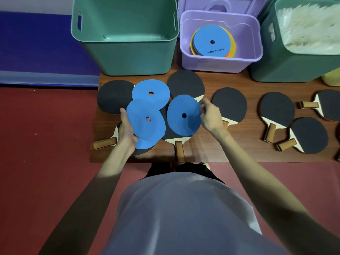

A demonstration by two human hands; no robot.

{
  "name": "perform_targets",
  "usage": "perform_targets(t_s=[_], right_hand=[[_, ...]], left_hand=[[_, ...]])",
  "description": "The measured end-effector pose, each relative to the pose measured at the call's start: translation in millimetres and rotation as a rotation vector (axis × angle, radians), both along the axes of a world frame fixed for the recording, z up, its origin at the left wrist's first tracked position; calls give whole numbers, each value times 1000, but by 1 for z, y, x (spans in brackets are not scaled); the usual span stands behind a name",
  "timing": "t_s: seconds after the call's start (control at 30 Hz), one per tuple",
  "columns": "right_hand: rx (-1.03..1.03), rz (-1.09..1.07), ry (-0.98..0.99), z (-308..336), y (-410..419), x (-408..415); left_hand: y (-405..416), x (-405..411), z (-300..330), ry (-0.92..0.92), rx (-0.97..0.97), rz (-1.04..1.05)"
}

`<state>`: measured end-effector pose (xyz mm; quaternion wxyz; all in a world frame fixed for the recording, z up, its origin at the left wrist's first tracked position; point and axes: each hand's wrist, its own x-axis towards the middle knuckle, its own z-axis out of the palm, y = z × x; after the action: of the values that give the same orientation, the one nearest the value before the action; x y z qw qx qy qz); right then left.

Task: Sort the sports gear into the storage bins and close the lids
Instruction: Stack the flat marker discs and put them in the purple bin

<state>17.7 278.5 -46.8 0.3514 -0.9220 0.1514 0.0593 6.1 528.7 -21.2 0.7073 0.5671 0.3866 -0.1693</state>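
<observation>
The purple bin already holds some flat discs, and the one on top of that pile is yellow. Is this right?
Not quite. In the head view the purple bin does hold flat discs, but the top disc is blue; yellow and orange edges only show beneath it.

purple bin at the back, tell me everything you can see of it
The purple bin is a small lilac box that looks like plastic, with rounded corners and a rolled rim. It stands upright and open on the brown board, between the two green bins. Inside lies a stack of flat discs, the top one blue with a centre hole and printed lettering, yellow and orange edges beneath. A matching purple lid stands behind it. Neither hand touches it.
</observation>
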Motion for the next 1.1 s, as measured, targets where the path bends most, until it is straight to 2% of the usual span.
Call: perform_targets(t_s=[0.13, 0.23, 0.3, 0.37, 0.5, 0.7, 0.83, 0.97, 1.1], right_hand=[[360, -240, -171, 12, -3, 0], [716, -305, -53, 28, 4, 1], [836, -234, 43, 34, 13, 0], [868, -131, 139, 30, 26, -1], [793, 5, 267, 14, 55, -7], [597, 107, 192, -8, 79, -10], [501, 188, 157, -14, 88, -10], [279, 241, 119, -20, 92, -2], [103, 291, 230, -32, 97, 10]], left_hand=[[6, -2, -2, -13, 36, -35], [8, -5, -3, -16, -29, 11], [8, -6, -3, -14, -84, 44], [7, -7, -2, -6, -139, 61], [7, -13, -6, 16, -223, 44], [16, -29, -19, 5, -270, 91], [25, -39, -19, -15, -233, 146], [38, -49, -19, -57, -186, 190], [53, -58, -22, -105, -112, 260]])
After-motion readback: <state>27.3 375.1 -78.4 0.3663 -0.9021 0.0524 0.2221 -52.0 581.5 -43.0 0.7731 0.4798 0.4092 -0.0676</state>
